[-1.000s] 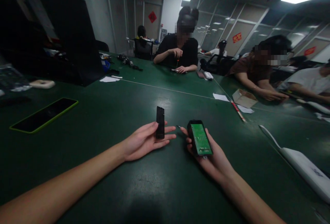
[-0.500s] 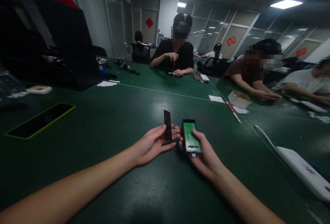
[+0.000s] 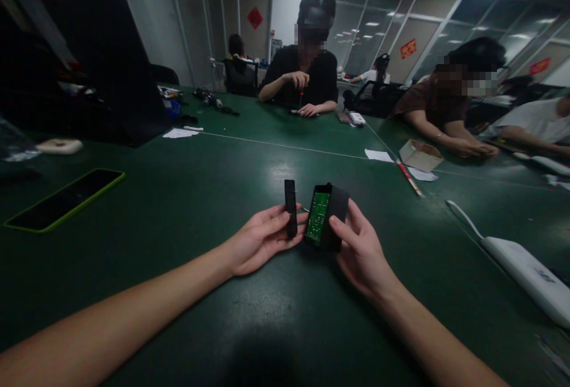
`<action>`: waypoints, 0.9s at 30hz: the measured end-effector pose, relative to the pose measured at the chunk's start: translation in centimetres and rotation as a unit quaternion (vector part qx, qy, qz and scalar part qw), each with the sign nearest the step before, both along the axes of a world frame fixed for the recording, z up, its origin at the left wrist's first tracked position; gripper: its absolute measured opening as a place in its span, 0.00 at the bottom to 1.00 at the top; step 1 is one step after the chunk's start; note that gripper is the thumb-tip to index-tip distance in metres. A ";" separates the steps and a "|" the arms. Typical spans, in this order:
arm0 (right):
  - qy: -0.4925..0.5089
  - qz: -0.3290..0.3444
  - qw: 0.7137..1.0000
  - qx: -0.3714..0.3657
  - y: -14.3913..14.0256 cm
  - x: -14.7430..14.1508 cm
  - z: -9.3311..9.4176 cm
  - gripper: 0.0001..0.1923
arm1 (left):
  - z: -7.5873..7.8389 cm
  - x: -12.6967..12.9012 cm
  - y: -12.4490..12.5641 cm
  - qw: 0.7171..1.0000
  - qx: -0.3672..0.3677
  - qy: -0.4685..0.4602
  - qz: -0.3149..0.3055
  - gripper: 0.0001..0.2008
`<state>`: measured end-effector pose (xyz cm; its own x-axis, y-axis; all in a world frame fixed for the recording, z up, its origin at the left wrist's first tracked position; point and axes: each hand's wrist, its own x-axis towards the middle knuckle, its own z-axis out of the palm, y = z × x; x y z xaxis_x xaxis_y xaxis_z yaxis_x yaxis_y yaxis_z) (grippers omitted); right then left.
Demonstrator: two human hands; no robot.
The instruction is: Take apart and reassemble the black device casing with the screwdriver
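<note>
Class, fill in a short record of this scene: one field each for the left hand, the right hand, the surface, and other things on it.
left hand: left hand holds a narrow black cover piece upright
right hand: right hand grips a black casing with a green circuit board showing, tilted toward the left hand
surface: dark green table
other things: green-edged phone at left; white power strip at right; small cardboard box

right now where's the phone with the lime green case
In the head view the phone with the lime green case lies flat on the green table, far to the left of the left hand, in front of the dark bag.
</note>
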<state>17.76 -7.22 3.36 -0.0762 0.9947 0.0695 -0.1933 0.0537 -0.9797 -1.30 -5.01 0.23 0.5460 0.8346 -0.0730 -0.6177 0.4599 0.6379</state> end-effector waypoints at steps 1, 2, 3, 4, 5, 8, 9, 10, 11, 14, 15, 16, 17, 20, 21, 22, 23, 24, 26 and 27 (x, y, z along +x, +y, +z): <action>-0.002 -0.012 1.000 0.010 0.0 -0.2 -0.2 0.35 | -0.1 0.1 0.0 1.000 0.008 0.001 0.000 0.15; -0.008 -0.022 0.999 0.023 0.1 -0.3 -0.5 0.37 | -0.1 0.1 -0.1 1.000 0.015 0.002 0.001 0.15; -0.020 -0.028 0.999 0.037 0.1 -0.3 -0.7 0.38 | -0.2 0.2 -0.1 1.000 0.022 0.005 0.002 0.15; -0.037 -0.031 0.998 0.051 0.1 -0.4 -1.0 0.38 | -0.2 0.2 -0.2 1.000 0.028 0.009 0.005 0.15; -0.058 -0.033 0.996 0.067 0.1 -0.4 -1.1 0.38 | -0.2 0.3 -0.2 0.999 0.033 0.015 0.007 0.15; -0.110 -0.049 0.987 0.110 -0.1 -0.6 -1.3 0.37 | 0.0 0.5 -0.4 0.998 0.042 0.035 0.015 0.16; -0.118 -0.054 0.984 0.119 -0.2 -0.7 -1.3 0.37 | 0.1 0.5 -0.5 0.998 0.045 0.040 0.018 0.16; -0.121 -0.059 0.983 0.127 -0.2 -0.8 -1.3 0.37 | 0.1 0.5 -0.5 0.998 0.048 0.045 0.021 0.17; -0.123 -0.063 0.982 0.131 -0.3 -0.9 -1.2 0.36 | 0.2 0.6 -0.6 0.997 0.052 0.049 0.024 0.17; -0.126 -0.070 0.980 0.134 -0.4 -1.3 -1.1 0.36 | 0.2 0.7 -0.6 0.995 0.067 0.065 0.034 0.20; -0.126 -0.074 0.980 0.134 -0.4 -1.4 -1.0 0.36 | 0.2 0.7 -0.6 0.994 0.069 0.071 0.040 0.20; -0.125 -0.077 0.980 0.134 -0.4 -1.5 -1.0 0.35 | 0.1 0.8 -0.7 0.993 0.070 0.077 0.047 0.21; -0.124 -0.080 0.980 0.133 -0.5 -1.6 -1.0 0.35 | 0.1 0.9 -0.7 0.993 0.070 0.082 0.056 0.21; -0.117 -0.083 0.980 0.136 -0.7 -1.9 -1.1 0.35 | 0.0 1.1 -0.8 0.989 0.081 0.095 0.074 0.23; -0.118 -0.081 0.980 0.139 -0.8 -2.0 -1.1 0.35 | 0.0 1.2 -0.8 0.988 0.091 0.098 0.077 0.24; -0.120 -0.080 0.979 0.144 -0.8 -2.1 -1.2 0.35 | -0.1 1.2 -0.8 0.987 0.101 0.101 0.079 0.24; -0.124 -0.079 0.978 0.149 -0.9 -2.1 -1.2 0.35 | -0.1 1.3 -0.9 0.985 0.111 0.104 0.081 0.24; -0.129 -0.077 0.977 0.154 -0.9 -2.2 -1.3 0.35 | -0.2 1.3 -0.9 0.983 0.121 0.106 0.083 0.24; -0.134 -0.070 0.975 0.161 -0.9 -2.3 -1.5 0.35 | -0.3 1.3 -0.9 0.981 0.134 0.112 0.089 0.24; -0.136 -0.065 0.975 0.163 -0.9 -2.4 -1.7 0.35 | -0.4 1.3 -0.9 0.979 0.139 0.115 0.092 0.24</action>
